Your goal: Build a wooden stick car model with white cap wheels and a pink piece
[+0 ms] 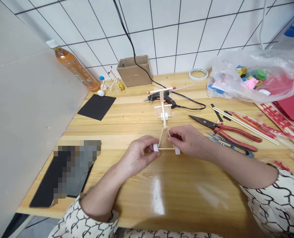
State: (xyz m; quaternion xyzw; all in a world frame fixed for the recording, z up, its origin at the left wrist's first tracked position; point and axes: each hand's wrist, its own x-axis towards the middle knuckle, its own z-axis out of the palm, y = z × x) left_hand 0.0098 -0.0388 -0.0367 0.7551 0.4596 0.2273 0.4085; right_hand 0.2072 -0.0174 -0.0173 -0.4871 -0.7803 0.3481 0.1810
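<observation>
A small three-wheeled model (163,107) made of thin wooden sticks stands on the table in front of me, with white bottle caps for wheels. My left hand (137,157) pinches the near left bottle cap (156,147) between thumb and fingers. With its fingertips closed, my right hand (190,142) grips a slanted stick of the frame, just above the near right bottle cap (177,150). A crossbar (161,90) with red ends tops the far end. Farther along the frame sits another white cap (164,116). Behind the model lies a black glue gun (168,99).
Pliers (226,129) with red handles and grey scissors (246,152) lie right, near loose sticks (246,125). At the back are a cardboard box (134,72), tape roll (198,74), plastic bag (226,86), drink bottle (74,69) and another stick model (110,81). Black card (97,107) lies left.
</observation>
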